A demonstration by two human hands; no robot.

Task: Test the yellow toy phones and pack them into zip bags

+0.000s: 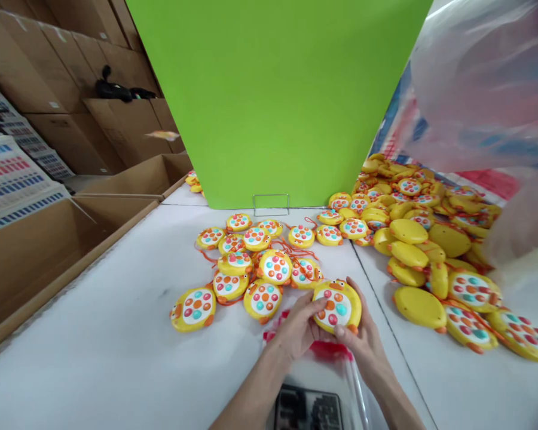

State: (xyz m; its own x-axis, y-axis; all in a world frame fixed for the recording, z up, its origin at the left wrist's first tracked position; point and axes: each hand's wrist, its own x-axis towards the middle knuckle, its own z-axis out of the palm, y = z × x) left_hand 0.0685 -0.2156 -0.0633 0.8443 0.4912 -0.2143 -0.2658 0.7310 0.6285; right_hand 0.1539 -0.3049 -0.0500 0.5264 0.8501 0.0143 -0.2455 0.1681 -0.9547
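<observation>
Between both hands I hold a yellow duck-shaped pop-button toy [330, 307], its white face with coloured buttons turned up. My left hand [298, 327] grips its left side, a finger over the buttons. Around the right edge wraps my right hand [363, 334], with the thumb on the lower rim. Beneath the hands lies a clear plastic bag [327, 373] with a red edge, and a dark printed panel [308, 408] shows at its lower part. Just beyond, a loose cluster of like toys [275, 267] with orange cords lies on the white table [116, 334].
A large pile of the toys [410, 257] covers the right side, beside a hanging translucent plastic sheet [484, 89]. A green board [278, 101] stands upright at the back, a wire stand [271, 205] at its foot. Open cardboard boxes [63, 257] line the left edge.
</observation>
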